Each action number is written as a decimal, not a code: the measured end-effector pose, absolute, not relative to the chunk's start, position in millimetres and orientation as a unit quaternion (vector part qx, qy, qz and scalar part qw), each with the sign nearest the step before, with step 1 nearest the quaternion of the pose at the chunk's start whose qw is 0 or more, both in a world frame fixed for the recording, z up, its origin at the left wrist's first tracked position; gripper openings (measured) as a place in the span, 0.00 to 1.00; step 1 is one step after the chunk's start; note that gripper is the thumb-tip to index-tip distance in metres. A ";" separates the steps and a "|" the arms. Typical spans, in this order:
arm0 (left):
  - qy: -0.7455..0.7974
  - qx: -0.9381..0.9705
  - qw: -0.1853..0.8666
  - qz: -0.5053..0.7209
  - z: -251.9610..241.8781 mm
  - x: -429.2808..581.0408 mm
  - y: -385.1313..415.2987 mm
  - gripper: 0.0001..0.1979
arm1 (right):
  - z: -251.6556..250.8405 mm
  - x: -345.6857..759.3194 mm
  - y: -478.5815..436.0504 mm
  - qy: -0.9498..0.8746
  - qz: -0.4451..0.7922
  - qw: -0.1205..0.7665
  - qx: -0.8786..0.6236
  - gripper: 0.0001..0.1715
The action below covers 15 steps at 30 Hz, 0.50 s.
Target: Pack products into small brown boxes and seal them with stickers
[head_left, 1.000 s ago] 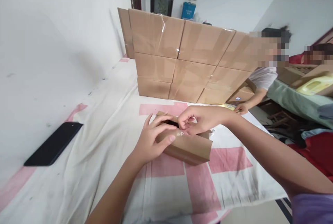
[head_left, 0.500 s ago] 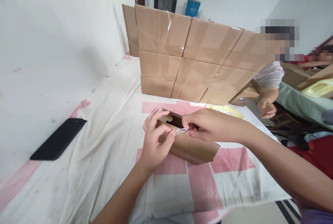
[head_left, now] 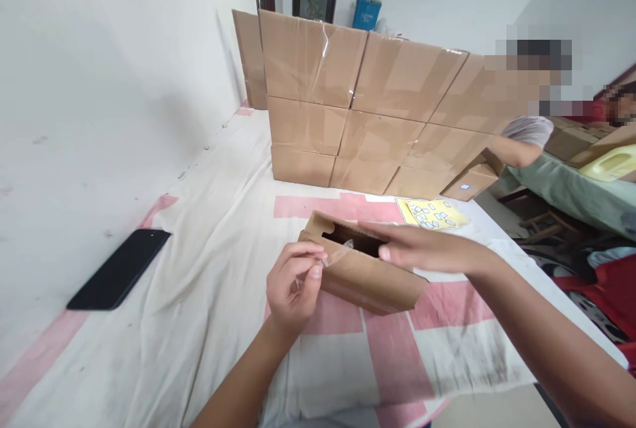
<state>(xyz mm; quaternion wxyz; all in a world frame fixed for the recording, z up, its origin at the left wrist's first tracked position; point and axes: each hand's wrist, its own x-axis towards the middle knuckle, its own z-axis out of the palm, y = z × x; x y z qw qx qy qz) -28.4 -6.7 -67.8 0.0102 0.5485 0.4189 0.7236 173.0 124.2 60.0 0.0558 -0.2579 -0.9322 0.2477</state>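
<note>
A small brown cardboard box (head_left: pixel 370 282) lies on the cloth in front of me, with a dark gap along its top. My left hand (head_left: pixel 297 279) is at the box's left end, thumb and fingers pinching a strip of clear tape (head_left: pixel 335 257). The tape's far end rises loosely over the gap. Stretched flat, my right hand (head_left: pixel 422 247) rests at the right part of the gap, its fingertips over the box's top edge. It holds nothing that I can see.
A wall of stacked, taped cartons (head_left: pixel 382 116) stands behind the box. A yellow sheet with small stickers (head_left: pixel 432 214) and a small carton (head_left: pixel 472 183) sit at the back right. To the left lies a black phone (head_left: pixel 119 270). Another person's arm (head_left: pixel 521 150) shows beyond the cartons.
My right hand has let go of the clear tape and opened out over the box. My left hand has drawn slightly left and down with the tape. The other person's hand has withdrawn.
</note>
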 end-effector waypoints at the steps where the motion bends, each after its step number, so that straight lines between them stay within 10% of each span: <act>1: 0.419 0.547 0.017 0.725 -68.3 -29.0 -6.8 0.07 | 49.6 175.1 117.6 -0.936 0.245 0.036 -0.251 0.35; 15: 0.563 0.343 0.295 0.692 -47.1 1.1 -16.8 0.14 | -17.5 159.1 83.8 -0.930 0.072 0.167 -0.320 0.24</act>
